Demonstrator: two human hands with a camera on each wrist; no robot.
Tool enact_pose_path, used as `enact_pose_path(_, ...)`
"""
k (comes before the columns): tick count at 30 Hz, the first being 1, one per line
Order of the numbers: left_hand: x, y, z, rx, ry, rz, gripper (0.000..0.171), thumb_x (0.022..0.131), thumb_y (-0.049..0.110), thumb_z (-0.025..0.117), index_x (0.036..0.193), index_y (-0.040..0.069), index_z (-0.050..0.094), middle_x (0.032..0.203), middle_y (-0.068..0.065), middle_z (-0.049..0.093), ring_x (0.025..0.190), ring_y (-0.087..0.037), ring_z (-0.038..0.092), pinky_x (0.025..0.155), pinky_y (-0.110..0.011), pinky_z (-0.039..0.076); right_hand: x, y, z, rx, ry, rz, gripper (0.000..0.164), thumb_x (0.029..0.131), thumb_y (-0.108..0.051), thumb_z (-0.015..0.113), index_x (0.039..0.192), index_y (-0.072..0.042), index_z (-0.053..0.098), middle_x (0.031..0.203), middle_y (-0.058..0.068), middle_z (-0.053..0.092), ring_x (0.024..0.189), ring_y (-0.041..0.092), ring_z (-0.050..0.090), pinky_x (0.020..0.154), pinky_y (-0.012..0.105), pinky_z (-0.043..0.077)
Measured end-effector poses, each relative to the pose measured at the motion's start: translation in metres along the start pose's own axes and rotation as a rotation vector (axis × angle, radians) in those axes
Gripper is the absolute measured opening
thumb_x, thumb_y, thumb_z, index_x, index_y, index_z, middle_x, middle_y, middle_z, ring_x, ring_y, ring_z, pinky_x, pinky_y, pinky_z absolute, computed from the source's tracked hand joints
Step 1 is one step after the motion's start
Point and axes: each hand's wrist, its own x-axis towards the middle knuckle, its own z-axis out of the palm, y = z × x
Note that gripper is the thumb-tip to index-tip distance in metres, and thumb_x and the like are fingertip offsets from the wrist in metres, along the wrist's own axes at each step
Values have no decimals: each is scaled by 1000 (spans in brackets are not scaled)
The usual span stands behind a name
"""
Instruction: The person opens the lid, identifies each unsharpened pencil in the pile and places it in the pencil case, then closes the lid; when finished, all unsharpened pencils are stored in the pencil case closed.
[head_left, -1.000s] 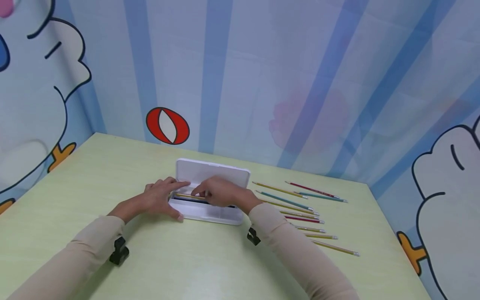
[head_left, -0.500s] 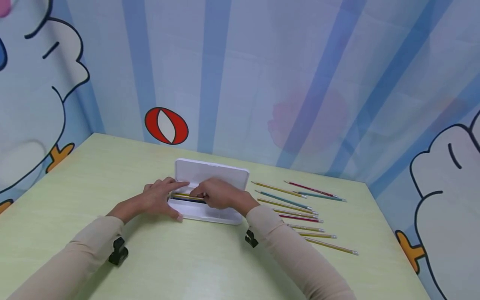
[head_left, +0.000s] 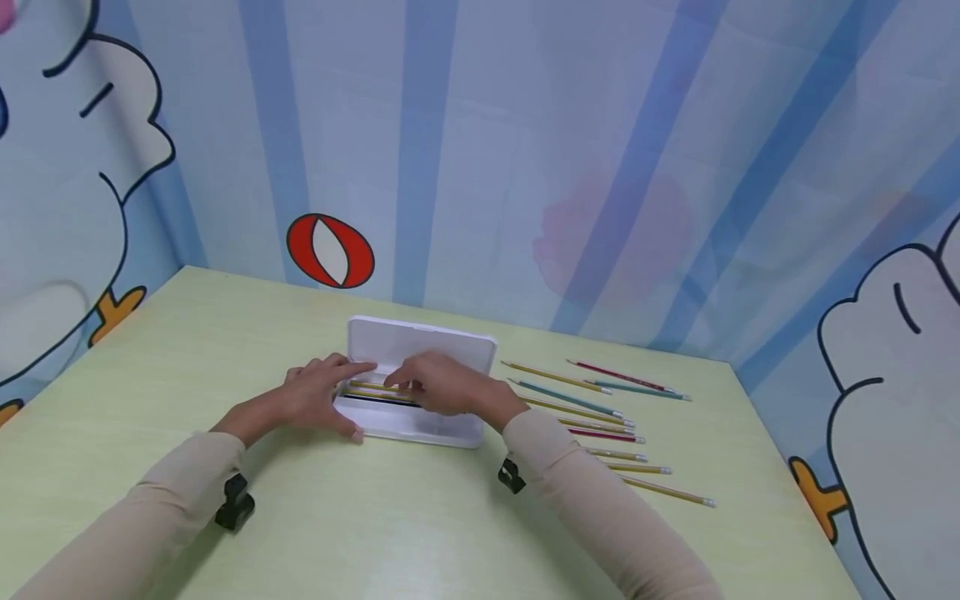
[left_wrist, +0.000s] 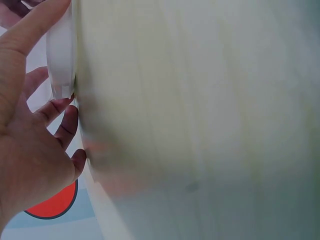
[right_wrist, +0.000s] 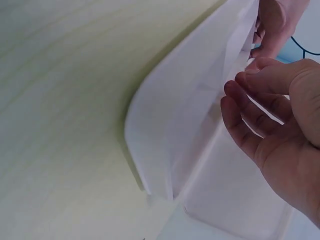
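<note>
A white pencil case (head_left: 442,427) lies on the table with its lid (head_left: 420,337) raised at the back. Yellow pencils (head_left: 367,395) lie lengthwise in it, beside a dark strip whose kind I cannot tell. My left hand (head_left: 318,396) holds the case's left end, thumb at the front corner and index finger reaching to the lid. In the left wrist view its other fingers bend behind the case end (left_wrist: 61,60). My right hand (head_left: 438,383) reaches inside, index fingertip at the yellow pencils. The right wrist view shows its fingers (right_wrist: 240,120) loosely bent, no pencil visible between them.
Several loose pencils lie right of the case, among them a yellow one (head_left: 555,377), a red one (head_left: 622,377) and a teal one (head_left: 562,397). My right sleeve (head_left: 600,508) covers some of their ends. Behind the table hangs a striped cloth (head_left: 495,167).
The yellow pencils in the case have come apart, one now farther back near my right index finger. My right hand has shifted slightly; my left hand keeps its place.
</note>
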Motion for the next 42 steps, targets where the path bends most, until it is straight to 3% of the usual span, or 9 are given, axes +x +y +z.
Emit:
enact_pose_path(7, -1, 0, 0, -4, -3, -4, 102, 68, 49, 88, 153, 19, 41, 144, -21, 44, 126, -42, 42, 103, -67, 28, -17, 0, -17, 43, -24, 16, 35, 98, -4, 57, 131, -9, 66, 118, 6, 71, 102, 16, 66, 86, 24, 54)
enact_pose_path(13, 0, -1, 0, -14, -11, -9, 102, 69, 49, 88, 153, 18, 40, 146, -22, 42, 127, -43, 39, 104, -67, 26, -37, 10, -34, 82, -2, -18, 35, 98, -1, 55, 131, -4, 65, 125, 12, 69, 105, 20, 68, 90, 29, 55)
enact_pose_path(21, 0, 1, 0, -11, -5, -8, 102, 68, 48, 89, 153, 18, 40, 145, -22, 42, 127, -43, 40, 105, -68, 26, -72, 29, -51, 221, 20, 68, 35, 98, -5, 59, 133, -5, 62, 122, 13, 68, 106, 20, 66, 91, 29, 55)
enact_pose_path(31, 0, 0, 0, -4, -7, -9, 102, 68, 47, 89, 153, 18, 41, 145, -23, 42, 127, -43, 40, 105, -69, 26, -112, 60, -51, 242, 91, 122, 34, 95, -1, 60, 128, -1, 64, 113, 19, 68, 98, 22, 68, 86, 33, 57)
enact_pose_path(42, 0, -2, 1, -9, 4, 2, 102, 67, 48, 89, 152, 19, 41, 145, -22, 44, 126, -41, 42, 104, -68, 27, -143, 93, -39, 193, 88, 202, 36, 94, 0, 61, 130, 4, 62, 114, 19, 69, 100, 27, 68, 86, 39, 56)
